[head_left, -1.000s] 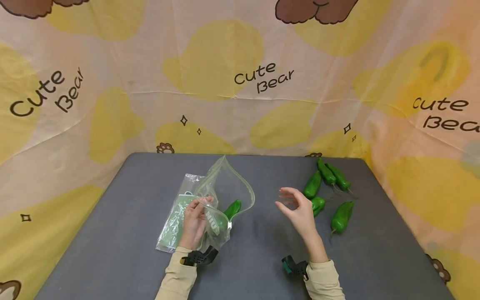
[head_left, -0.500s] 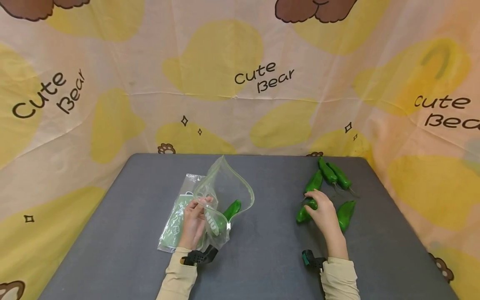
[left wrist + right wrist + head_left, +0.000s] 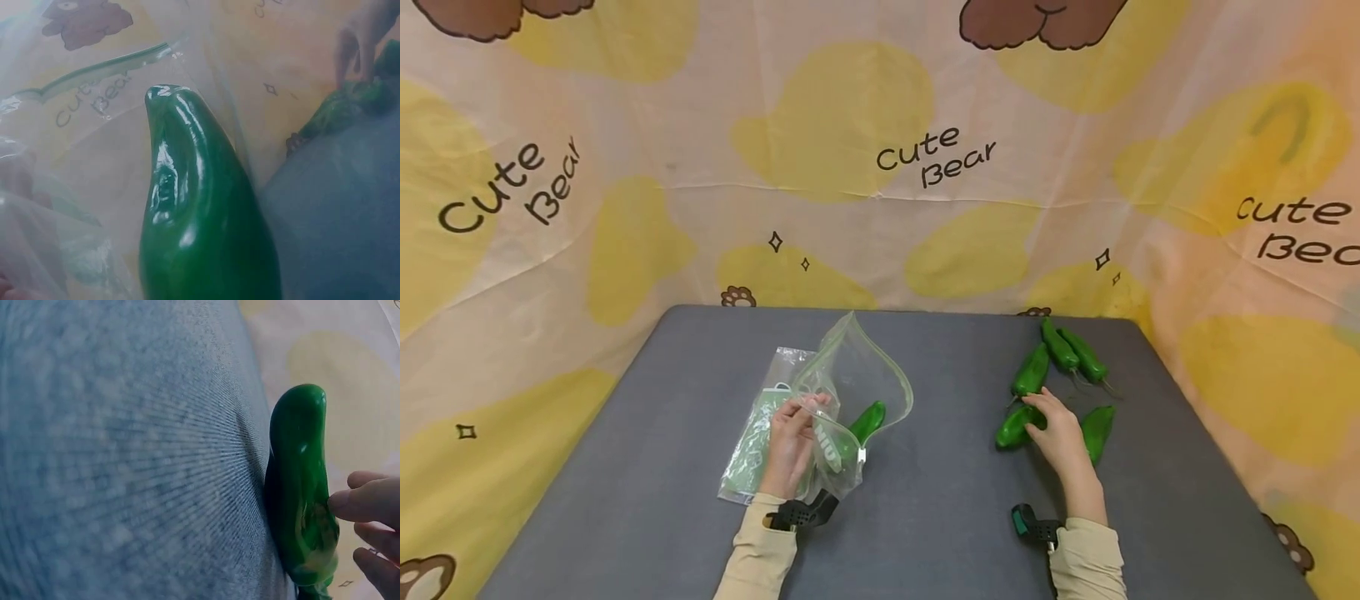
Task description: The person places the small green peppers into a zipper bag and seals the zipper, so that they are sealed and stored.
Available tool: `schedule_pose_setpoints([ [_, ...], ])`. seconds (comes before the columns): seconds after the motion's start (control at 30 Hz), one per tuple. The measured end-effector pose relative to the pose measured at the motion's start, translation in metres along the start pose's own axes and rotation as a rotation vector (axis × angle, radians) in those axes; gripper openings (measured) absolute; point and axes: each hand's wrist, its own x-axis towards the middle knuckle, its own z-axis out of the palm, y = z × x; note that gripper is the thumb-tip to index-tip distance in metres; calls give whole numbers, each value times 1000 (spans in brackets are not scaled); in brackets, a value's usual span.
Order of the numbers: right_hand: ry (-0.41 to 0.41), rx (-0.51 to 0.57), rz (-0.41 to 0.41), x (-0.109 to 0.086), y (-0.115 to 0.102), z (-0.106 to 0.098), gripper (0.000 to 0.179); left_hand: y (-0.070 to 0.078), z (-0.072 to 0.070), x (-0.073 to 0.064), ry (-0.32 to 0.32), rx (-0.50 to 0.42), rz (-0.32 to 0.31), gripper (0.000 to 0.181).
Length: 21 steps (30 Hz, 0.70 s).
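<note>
In the head view my left hand (image 3: 792,437) pinches the edge of a clear zip bag (image 3: 891,362), whose mouth gapes wide. Inside sits one green pepper (image 3: 868,421), which fills the middle of the left wrist view (image 3: 200,206). Over another green pepper (image 3: 1017,427) on the table reaches my right hand (image 3: 1063,433), its fingers bent. The right wrist view has one fingertip touching the side of that pepper (image 3: 303,481) while other fingertips stand apart from it. More green peppers (image 3: 1032,371) lie around that hand, one (image 3: 1097,433) partly behind it.
A flat clear packet (image 3: 748,462) with a green thing inside lies under my left hand. Two peppers (image 3: 1078,354) lie side by side near the back right of the grey table (image 3: 925,533). A printed cloth (image 3: 820,125) hangs behind and at the sides.
My right hand has moved right from beside the bag to the nearest group of peppers, then slightly toward the pepper's right end. My left hand keeps its hold on the bag.
</note>
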Motion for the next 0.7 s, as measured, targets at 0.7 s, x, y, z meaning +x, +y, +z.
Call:
schedule_pose_setpoints([
  [0.7,-32,17,-68,2,14,16,62,1,0,1,-38,24,8,34],
])
